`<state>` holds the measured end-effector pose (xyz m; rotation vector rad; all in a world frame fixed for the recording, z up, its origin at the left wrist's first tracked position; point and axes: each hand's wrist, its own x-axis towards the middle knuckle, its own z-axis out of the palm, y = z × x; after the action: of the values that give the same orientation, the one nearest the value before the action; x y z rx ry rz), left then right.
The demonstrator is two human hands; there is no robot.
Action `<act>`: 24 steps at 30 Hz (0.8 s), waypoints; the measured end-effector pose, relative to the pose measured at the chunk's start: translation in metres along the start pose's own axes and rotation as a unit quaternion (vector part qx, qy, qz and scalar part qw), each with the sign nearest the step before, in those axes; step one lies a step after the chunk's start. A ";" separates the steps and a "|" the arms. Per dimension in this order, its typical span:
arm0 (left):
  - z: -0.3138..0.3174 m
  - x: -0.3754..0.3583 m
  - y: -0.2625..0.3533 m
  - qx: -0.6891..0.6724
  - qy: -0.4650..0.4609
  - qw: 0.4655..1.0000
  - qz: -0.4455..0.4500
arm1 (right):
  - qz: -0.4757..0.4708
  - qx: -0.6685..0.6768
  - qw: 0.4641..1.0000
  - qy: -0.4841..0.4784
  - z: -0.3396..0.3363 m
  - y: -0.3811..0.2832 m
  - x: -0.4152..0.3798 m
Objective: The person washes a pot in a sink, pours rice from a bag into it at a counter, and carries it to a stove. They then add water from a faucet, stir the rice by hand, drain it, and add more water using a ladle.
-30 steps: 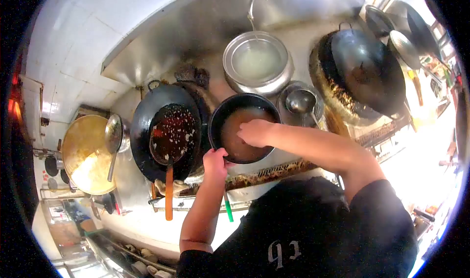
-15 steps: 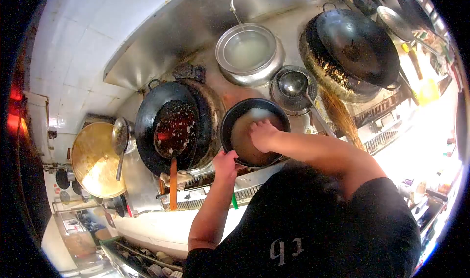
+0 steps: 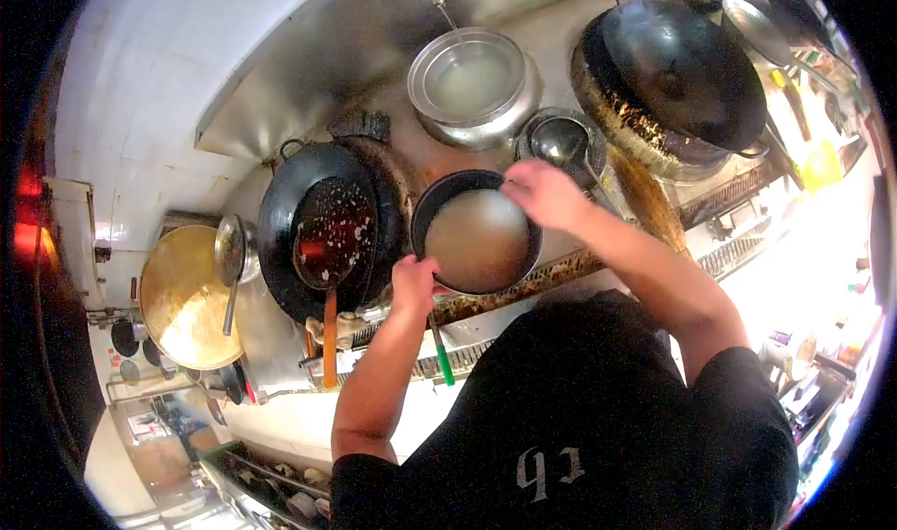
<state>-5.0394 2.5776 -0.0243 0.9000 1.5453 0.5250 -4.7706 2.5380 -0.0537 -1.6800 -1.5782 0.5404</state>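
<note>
A round black pan (image 3: 478, 240) holding cloudy brownish liquid is in front of me at the stove. My left hand (image 3: 414, 282) is closed on its near-left rim, thumb on top. At the far-right rim, my right hand (image 3: 549, 196) has its fingers curled over the edge, out of the liquid; its fingertips are slightly blurred. Just beyond it, a ladle (image 3: 561, 141) rests in a round perforated strainer (image 3: 533, 166). To the left, a wok (image 3: 280, 198) carries a wooden-handled strainer (image 3: 332, 231) with dark red oil and pale bits.
A steel pot (image 3: 476, 124) of cloudy water stands under a tap at the back. An empty wok (image 3: 682, 82) leans at the back right, with a bamboo brush (image 3: 654, 208) in front. A large golden pan (image 3: 192, 296) is at far left. A green handle (image 3: 443, 357) sticks out at the front edge.
My right hand has come up out of the liquid to the pan's far-right rim. My left hand stays on the near-left rim. The pan appears slightly higher in view.
</note>
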 end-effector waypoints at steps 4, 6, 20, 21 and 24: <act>-0.010 0.028 -0.013 0.056 -0.004 0.998 0.008 | 0.183 0.066 0.981 -0.024 -0.034 0.042 -0.018; -0.009 0.031 -0.011 0.068 -0.009 0.998 0.001 | 0.189 0.048 0.980 -0.031 -0.023 0.070 -0.033; 0.014 0.023 0.015 0.313 0.017 0.947 0.066 | 0.207 0.279 0.879 -0.326 0.186 0.150 -0.105; 0.015 0.023 0.017 0.467 0.044 0.871 0.147 | 0.190 0.250 0.891 -0.328 0.193 0.153 -0.107; 0.032 0.003 0.036 0.613 0.077 0.760 0.204 | 0.194 0.272 0.891 -0.308 0.196 0.145 -0.108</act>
<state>-4.9998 2.5966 -0.0048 2.2755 1.7879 -0.2477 -4.8379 2.4858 -0.3063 -1.4390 -1.2867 1.6909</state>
